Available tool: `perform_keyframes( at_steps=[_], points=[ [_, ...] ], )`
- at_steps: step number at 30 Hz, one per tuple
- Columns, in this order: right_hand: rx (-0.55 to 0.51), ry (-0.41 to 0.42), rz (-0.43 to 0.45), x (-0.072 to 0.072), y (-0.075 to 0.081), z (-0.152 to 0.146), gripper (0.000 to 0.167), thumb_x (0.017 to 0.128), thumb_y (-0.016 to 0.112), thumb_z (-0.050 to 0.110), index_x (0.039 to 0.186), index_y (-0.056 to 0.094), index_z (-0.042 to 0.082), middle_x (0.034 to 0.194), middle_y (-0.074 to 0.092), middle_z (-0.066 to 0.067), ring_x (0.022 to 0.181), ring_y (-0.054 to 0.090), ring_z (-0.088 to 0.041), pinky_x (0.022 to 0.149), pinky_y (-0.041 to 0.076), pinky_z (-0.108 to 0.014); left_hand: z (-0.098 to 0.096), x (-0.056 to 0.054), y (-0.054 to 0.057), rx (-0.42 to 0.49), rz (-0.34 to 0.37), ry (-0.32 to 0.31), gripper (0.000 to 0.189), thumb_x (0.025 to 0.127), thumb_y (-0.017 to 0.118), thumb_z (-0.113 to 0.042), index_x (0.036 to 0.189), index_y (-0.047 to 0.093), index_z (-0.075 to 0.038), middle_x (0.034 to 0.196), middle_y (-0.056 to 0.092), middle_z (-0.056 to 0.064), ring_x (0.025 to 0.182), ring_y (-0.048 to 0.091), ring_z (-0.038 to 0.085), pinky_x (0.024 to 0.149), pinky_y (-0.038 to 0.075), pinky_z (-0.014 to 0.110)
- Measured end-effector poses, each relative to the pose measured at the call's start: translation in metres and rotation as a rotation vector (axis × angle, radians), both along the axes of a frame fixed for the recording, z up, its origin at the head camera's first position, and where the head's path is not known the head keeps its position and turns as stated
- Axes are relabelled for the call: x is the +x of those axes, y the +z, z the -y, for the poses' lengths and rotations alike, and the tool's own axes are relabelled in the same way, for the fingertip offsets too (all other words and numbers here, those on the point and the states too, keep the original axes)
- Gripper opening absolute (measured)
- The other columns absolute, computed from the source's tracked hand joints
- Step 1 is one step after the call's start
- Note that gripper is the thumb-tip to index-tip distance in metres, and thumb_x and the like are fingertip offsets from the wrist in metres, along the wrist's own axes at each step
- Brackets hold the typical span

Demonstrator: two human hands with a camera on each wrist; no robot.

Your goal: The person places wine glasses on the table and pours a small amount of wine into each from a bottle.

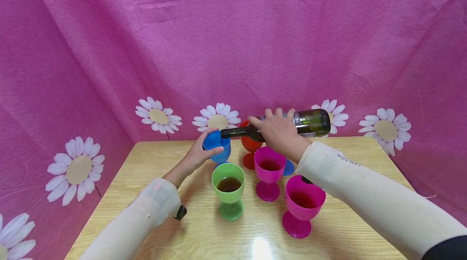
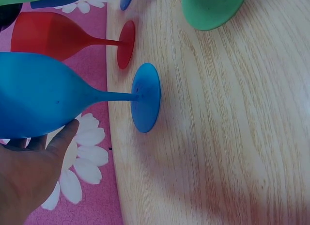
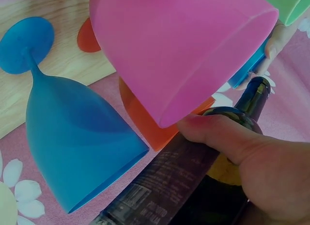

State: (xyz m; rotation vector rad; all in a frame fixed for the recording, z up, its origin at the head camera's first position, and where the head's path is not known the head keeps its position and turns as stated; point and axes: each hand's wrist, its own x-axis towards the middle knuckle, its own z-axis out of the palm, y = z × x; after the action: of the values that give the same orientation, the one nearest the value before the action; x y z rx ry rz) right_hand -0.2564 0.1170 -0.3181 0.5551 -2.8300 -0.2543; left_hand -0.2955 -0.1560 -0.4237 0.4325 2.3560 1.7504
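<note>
My left hand (image 1: 198, 151) grips a blue goblet (image 1: 221, 155) by the bowl, thumb and fingers on either side. In the left wrist view that blue goblet (image 2: 43, 94) has its round foot at the tabletop. My right hand (image 1: 279, 132) holds a dark green wine bottle (image 1: 315, 122) round its body, tipped nearly level. The bottle's mouth lies at the blue goblet's rim, pointing left into the bowl. In the right wrist view my right thumb (image 3: 218, 133) presses along the bottle near its shoulder. Whether wine is flowing I cannot tell.
On the wooden table (image 1: 197, 235) stand a green goblet (image 1: 231, 208) and two pink goblets (image 1: 267, 177) (image 1: 297, 227), all with dark liquid inside. An orange-red goblet (image 1: 249, 160) and a second blue goblet (image 3: 82, 137) stand behind, partly hidden. A pink flowered cloth (image 1: 233, 49) hangs behind.
</note>
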Motion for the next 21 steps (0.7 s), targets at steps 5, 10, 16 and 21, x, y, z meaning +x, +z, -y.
perform_keyframes(
  at_steps=[5, 10, 16, 21],
  points=[
    [0.002, 0.0, -0.003, 0.0003, -0.0002, -0.0002, 0.062, 0.088, 0.079, 0.018, 0.142, 0.051, 0.035, 0.114, 0.061, -0.023, 0.107, 0.057, -0.049, 0.096, 0.039, -0.079, -0.0002, 0.0003, 0.0, 0.001, -0.001, -0.001, 0.072, 0.098, 0.072, -0.021, 0.159, 0.033, -0.022, 0.157, 0.036, 0.023, 0.14, 0.041, 0.049, 0.106, 0.048, 0.06],
    [0.004, -0.002, -0.002, 0.0004, -0.0005, -0.0003, 0.063, 0.088, 0.079, 0.018, 0.142, 0.051, 0.035, 0.114, 0.061, -0.023, 0.107, 0.057, -0.049, 0.095, 0.039, -0.078, 0.0004, 0.0004, -0.0002, -0.004, -0.005, 0.0, 0.072, 0.098, 0.072, -0.021, 0.159, 0.033, -0.022, 0.158, 0.036, 0.023, 0.14, 0.041, 0.049, 0.106, 0.048, 0.06],
    [0.019, -0.008, -0.008, 0.0003, -0.0012, -0.0007, 0.064, 0.088, 0.08, 0.019, 0.143, 0.051, 0.035, 0.114, 0.061, -0.023, 0.107, 0.057, -0.048, 0.095, 0.04, -0.078, -0.0003, 0.0005, 0.0006, 0.003, -0.005, -0.003, 0.071, 0.098, 0.072, -0.02, 0.158, 0.034, -0.023, 0.157, 0.037, 0.023, 0.14, 0.042, 0.048, 0.106, 0.048, 0.06],
    [0.023, -0.013, -0.007, -0.0001, -0.0017, -0.0006, 0.065, 0.088, 0.08, 0.02, 0.144, 0.05, 0.036, 0.115, 0.061, -0.022, 0.107, 0.057, -0.048, 0.095, 0.04, -0.078, -0.0002, -0.0001, -0.0003, 0.01, -0.006, -0.002, 0.071, 0.098, 0.072, -0.019, 0.158, 0.034, -0.023, 0.157, 0.037, 0.023, 0.139, 0.042, 0.048, 0.106, 0.048, 0.06]
  ],
)
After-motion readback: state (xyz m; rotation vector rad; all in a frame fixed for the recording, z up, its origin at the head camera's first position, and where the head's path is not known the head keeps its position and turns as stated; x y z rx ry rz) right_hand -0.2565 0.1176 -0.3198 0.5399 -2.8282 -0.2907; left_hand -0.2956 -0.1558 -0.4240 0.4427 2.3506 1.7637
